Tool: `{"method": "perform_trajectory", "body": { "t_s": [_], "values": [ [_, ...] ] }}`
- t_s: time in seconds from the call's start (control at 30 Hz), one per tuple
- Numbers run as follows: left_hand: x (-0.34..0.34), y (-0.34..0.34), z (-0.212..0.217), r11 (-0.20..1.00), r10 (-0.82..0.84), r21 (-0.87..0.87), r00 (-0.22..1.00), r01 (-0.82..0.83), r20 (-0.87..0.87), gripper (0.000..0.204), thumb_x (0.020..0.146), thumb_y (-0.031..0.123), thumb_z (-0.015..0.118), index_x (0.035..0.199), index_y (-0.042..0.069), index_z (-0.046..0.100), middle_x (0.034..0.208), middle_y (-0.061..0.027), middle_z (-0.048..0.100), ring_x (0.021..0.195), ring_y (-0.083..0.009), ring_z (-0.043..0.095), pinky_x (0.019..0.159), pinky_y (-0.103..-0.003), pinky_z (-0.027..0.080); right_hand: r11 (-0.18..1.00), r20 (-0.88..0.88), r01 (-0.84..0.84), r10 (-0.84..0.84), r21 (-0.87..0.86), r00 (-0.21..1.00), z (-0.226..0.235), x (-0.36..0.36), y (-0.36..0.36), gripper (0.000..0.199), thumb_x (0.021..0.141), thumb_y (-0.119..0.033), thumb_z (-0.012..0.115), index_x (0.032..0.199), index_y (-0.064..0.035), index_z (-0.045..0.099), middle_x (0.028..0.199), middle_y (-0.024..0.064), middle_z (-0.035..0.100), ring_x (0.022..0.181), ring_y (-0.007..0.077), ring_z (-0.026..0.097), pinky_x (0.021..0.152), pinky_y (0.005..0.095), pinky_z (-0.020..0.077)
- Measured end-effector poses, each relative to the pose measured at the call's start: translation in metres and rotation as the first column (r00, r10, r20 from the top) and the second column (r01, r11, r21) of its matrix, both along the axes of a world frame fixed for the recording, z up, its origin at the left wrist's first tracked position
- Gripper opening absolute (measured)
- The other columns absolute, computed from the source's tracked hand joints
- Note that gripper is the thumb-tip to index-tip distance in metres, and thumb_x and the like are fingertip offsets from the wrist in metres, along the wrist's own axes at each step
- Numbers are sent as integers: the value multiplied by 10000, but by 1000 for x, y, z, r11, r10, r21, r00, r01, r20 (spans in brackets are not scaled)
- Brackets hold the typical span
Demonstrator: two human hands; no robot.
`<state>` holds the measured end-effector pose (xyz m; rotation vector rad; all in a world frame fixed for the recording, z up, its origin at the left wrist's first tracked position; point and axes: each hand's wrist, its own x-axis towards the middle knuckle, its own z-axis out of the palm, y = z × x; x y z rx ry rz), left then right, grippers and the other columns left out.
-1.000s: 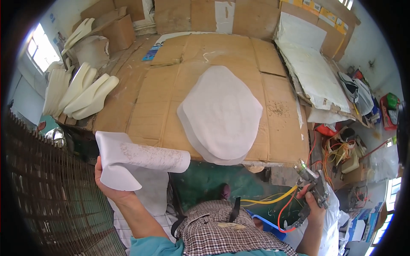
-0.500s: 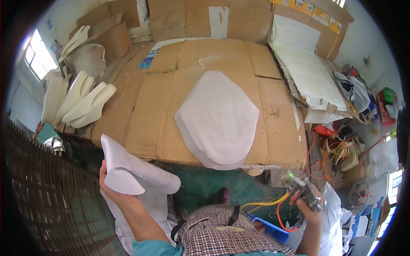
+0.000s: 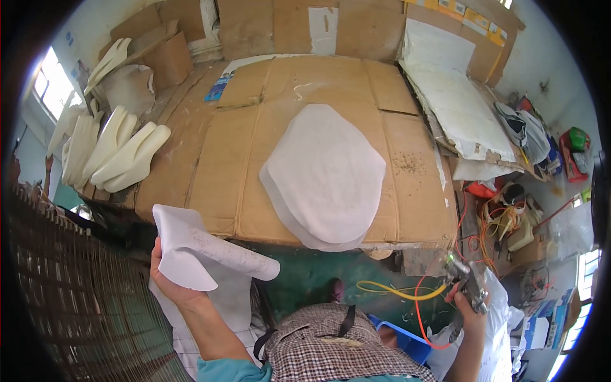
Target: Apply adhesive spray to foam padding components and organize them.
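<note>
My left hand grips one end of a curled white sheet, whose surface has faint mottled patches; the sheet hangs in the air just short of the table's front edge. In my right hand is a metal spray gun, held off the table's front right corner. Orange and yellow hoses run beside it. A stack of pale, shaped sheets lies on the cardboard-covered table, apart from both hands.
Cream moulded pieces stand at the table's left end. A white-covered board is at the back right. Tangled hoses and clutter fill the right side. A wire rack stands at left, and a blue bin is near my apron.
The spray gun has moved slightly right in my right hand, and the hoses have shifted with it. The curled sheet's free end has swung a little to the right.
</note>
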<state>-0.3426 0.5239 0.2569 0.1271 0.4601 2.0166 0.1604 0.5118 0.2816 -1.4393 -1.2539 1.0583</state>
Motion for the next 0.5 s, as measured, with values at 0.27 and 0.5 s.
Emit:
{"method": "perform_trajectory", "body": {
  "t_s": [0.27,0.5],
  "values": [
    [16,-3,6,998,34,-50,996,-38,-82,363,877,264,449,1119,12,547,1075,-138,600,994,-297,570,895,-423,431,1000,-61,-22,22,13,998,3,-1,16,517,725,-162,675,1138,66,464,744,73,576,664,155,577,623,274,478],
    [43,-5,15,965,232,-102,969,-241,-90,334,873,220,466,1100,-12,544,1084,-150,591,1005,-292,564,908,-417,430,974,-17,-216,218,74,976,-26,35,98,531,728,-147,664,1181,44,466,724,32,556,634,122,559,589,239,464]
  ]
}}
